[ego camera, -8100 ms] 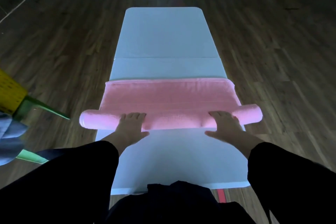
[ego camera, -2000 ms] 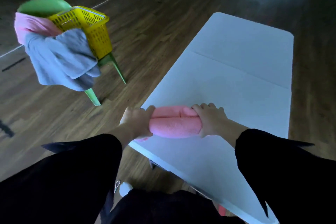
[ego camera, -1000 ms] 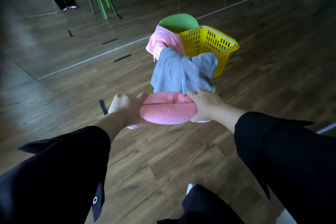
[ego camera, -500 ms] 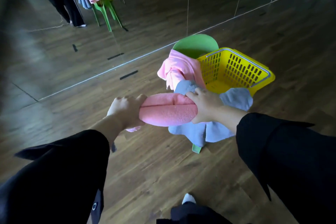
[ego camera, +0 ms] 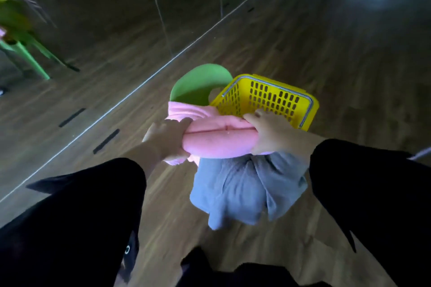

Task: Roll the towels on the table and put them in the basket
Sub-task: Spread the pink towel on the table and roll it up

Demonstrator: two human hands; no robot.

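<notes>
Your left hand held one end of the pink towel roll, fingers curled round it. The roll lay sideways between your hands. Your right hand gripped the other end. The yellow basket sat just past your right fingers, so that hand was nearer to it.

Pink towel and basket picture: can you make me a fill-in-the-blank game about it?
1. The rolled towel is ____ in colour.
2. The basket just beyond it is ____.
3. The chair back next to the basket is ____.
4. The left hand and the right hand each hold one ____ of the rolled towel.

Missing words: pink, yellow, green, end.
</notes>
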